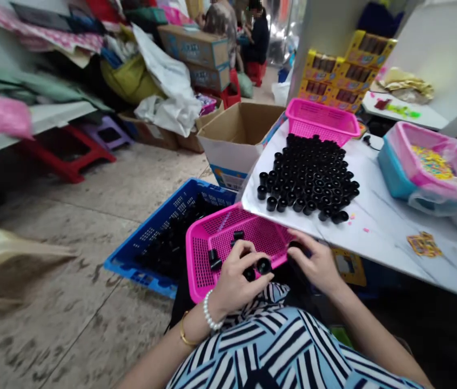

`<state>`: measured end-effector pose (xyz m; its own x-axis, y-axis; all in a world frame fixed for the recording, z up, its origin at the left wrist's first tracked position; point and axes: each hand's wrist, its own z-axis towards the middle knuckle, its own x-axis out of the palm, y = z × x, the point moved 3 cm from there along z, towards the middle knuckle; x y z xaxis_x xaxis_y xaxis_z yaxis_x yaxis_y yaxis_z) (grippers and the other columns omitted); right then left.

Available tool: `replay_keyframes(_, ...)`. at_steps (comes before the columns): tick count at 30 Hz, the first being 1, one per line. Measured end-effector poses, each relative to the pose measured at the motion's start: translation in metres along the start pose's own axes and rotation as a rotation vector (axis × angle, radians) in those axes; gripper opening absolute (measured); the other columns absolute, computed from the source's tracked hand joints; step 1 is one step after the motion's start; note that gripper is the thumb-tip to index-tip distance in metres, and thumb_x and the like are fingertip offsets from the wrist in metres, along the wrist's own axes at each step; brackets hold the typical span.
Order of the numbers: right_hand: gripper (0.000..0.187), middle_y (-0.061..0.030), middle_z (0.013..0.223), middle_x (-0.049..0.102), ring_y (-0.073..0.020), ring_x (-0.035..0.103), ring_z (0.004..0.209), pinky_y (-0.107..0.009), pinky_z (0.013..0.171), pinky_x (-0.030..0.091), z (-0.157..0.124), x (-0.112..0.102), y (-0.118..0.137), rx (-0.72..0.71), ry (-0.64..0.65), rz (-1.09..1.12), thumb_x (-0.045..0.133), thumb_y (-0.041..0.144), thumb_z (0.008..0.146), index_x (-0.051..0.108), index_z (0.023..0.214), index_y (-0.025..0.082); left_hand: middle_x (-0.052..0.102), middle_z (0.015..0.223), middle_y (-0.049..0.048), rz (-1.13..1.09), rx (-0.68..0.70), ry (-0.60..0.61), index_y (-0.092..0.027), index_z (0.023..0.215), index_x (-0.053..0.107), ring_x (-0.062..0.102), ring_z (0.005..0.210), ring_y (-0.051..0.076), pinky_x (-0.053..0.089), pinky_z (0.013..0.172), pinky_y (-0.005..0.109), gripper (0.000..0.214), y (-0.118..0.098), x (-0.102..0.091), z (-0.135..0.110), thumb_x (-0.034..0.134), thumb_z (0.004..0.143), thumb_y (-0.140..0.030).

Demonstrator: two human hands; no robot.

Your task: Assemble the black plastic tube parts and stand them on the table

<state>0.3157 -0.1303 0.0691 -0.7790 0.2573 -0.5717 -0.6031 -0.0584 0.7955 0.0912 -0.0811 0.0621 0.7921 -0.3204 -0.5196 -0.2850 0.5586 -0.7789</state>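
My left hand [239, 275] is closed around a couple of small black cylinders [263, 265], their round hollow ends facing me. It hovers over the near side of a pink mesh basket [191, 254], where several more black cylinders [214, 259] lie loose. At the basket's right end my right hand [313, 262] curls with thumb and fingers around a black piece [295, 246], mostly hidden by the fingers. On the white marbled table [378, 232] just beyond stand many of the same black cylinders [313, 173], packed closely together.
A blue crate [147, 237] of black pieces sits on the floor at left, beside an open cardboard box [232, 135]. Another pink basket [321, 119] and a pink-and-blue tub [398, 162] stand on the table. Two people [256, 35] sit far back.
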Motion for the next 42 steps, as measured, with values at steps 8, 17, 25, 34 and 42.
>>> replay_keyframes(8,0.038,-0.0074,0.098,0.070,-0.0186,0.060,0.073,-0.039,0.081,0.055,0.012,-0.122,-0.063,0.031,-0.717,-0.407,0.064,0.051,0.091,0.076,0.114,0.022,0.063,0.092,0.0034,0.023,0.085,-0.010,-0.021,0.106,0.076,0.063,0.085,0.016,0.055,0.085,0.032,0.024,-0.029,0.060,0.085,0.074,0.083,-0.026)
replay_keyframes(17,0.036,-0.0100,0.094,0.073,-0.0196,0.062,0.074,-0.038,0.085,0.050,0.064,-0.184,-0.120,0.202,-0.696,-0.496,0.070,0.034,0.078,0.074,0.107,0.013,0.066,0.105,0.0068,0.241,-0.037,-0.009,-0.021,0.111,0.073,0.066,0.098,0.021,0.055,0.093,0.034,0.029,-0.031,0.095,0.123,0.069,0.082,-0.024)
replay_keyframes(25,0.054,-0.0147,0.119,0.071,-0.0193,0.063,0.079,-0.040,0.092,0.049,0.063,-0.165,-0.125,0.137,-0.636,-0.527,0.060,0.038,0.088,0.063,0.136,0.016,0.065,0.110,0.0093,0.309,-0.118,-0.039,-0.019,0.117,0.061,0.066,0.101,0.024,0.053,0.090,0.035,0.041,-0.029,0.102,0.128,0.074,0.083,-0.036)
replay_keyframes(34,0.046,-0.0016,0.090,0.078,-0.0253,0.070,0.085,-0.034,0.071,0.046,0.056,-0.132,-0.100,0.149,-0.362,-0.711,0.067,0.057,0.083,0.069,0.119,0.028,0.062,0.095,0.0053,0.358,-0.164,-0.096,-0.021,0.099,0.055,0.063,0.085,0.022,0.050,0.076,0.032,0.024,-0.028,0.104,0.129,0.072,0.083,-0.028)
replay_keyframes(42,0.034,0.0013,0.086,0.076,-0.0184,0.069,0.073,-0.032,0.074,0.049,0.051,-0.130,-0.098,0.125,-0.326,-0.524,0.071,0.046,0.079,0.070,0.108,0.026,0.059,0.110,0.0087,0.218,-0.036,-0.140,-0.019,0.114,0.069,0.063,0.099,0.021,0.054,0.093,0.034,0.032,-0.019,0.107,0.124,0.073,0.086,-0.033)
